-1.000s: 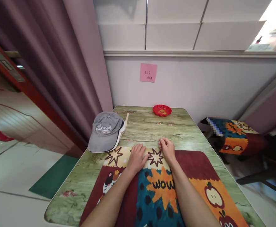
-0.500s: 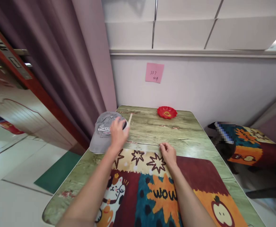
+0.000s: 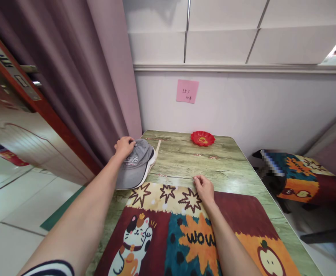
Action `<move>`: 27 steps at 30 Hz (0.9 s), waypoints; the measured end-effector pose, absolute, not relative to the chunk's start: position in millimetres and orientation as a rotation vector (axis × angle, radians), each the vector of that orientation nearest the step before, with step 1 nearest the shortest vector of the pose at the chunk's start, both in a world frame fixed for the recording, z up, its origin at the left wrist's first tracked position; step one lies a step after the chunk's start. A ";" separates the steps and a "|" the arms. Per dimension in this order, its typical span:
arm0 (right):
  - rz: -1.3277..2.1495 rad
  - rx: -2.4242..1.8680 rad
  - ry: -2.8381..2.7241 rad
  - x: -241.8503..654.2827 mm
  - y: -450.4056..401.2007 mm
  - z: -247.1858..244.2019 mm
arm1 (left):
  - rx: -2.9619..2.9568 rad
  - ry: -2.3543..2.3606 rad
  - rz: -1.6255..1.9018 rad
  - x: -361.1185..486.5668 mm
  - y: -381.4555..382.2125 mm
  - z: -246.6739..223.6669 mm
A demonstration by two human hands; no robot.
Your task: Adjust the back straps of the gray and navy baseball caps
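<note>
A grey baseball cap (image 3: 136, 161) with white lettering lies at the left of the table, its brim toward me. My left hand (image 3: 124, 147) is at the cap's left side, with bent fingers gripping its crown. Beneath the cap a flat white thing (image 3: 151, 163) shows along the right side, mostly hidden; a narrow pale strip (image 3: 158, 145) sticks out behind it. At the far edge of the patterned mat (image 3: 153, 230) rests my right hand (image 3: 205, 187), fingers curled together and nothing visible in them.
A red scalloped dish (image 3: 203, 138) stands at the back of the wood-patterned table (image 3: 182, 153). On the wall behind hangs a pink note (image 3: 187, 91). A purple curtain (image 3: 99, 76) and an open door (image 3: 27, 96) are on the left; a patterned-covered stool (image 3: 308, 176) is at right.
My left hand has moved left across the cap, from its right side to its left. The cap has shifted slightly right and turned, showing more white beneath. My right hand stays put.
</note>
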State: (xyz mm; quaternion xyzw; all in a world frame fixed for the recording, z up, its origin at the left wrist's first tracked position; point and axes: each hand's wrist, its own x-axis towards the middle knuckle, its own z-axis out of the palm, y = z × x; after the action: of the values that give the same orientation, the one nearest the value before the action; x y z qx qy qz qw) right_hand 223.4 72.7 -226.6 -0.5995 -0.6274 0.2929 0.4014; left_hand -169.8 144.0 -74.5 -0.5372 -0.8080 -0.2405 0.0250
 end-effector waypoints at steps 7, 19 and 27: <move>0.745 -1.497 -1.574 223.7 71.9 -227.1 | -1.743 -2.244 -0.910 -166.1 123.0 -39.9; 1.609 -0.844 -1.129 211.4 64.1 -198.2 | -2.251 -1.555 -1.286 -42.8 85.3 53.0; 1.688 -0.537 -0.723 211.6 65.9 -186.0 | -2.276 -1.544 -1.491 18.3 150.3 5.4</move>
State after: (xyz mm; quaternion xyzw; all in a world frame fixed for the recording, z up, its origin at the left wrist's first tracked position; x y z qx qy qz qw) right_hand 211.6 65.9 -186.0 -0.2292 -0.3089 0.7212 0.5762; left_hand 18.3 150.3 5.4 -0.7274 -0.4935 -0.4767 0.0065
